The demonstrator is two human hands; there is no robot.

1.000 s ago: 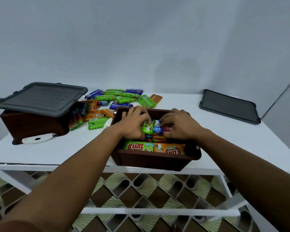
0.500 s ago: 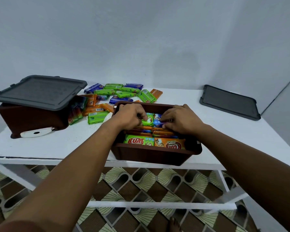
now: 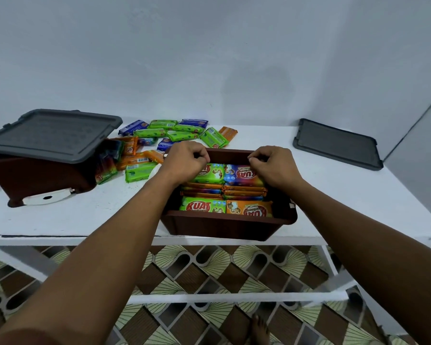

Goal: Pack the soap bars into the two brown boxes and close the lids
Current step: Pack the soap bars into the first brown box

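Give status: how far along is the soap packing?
Done: near box holds rows of bars. In hand: left hand and right hand, fingers curled, sit at the green bar and purple bar at its far end. To do: loose bars on the table, askew lid on the left box, second lid lying at right.

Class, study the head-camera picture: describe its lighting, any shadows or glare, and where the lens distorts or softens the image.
Head view: light is soft and even, with no strong glare on the bars, whose print reads sharply; a faint dim patch marks the wall; the wide lens stretches the forearms toward the bottom corners.
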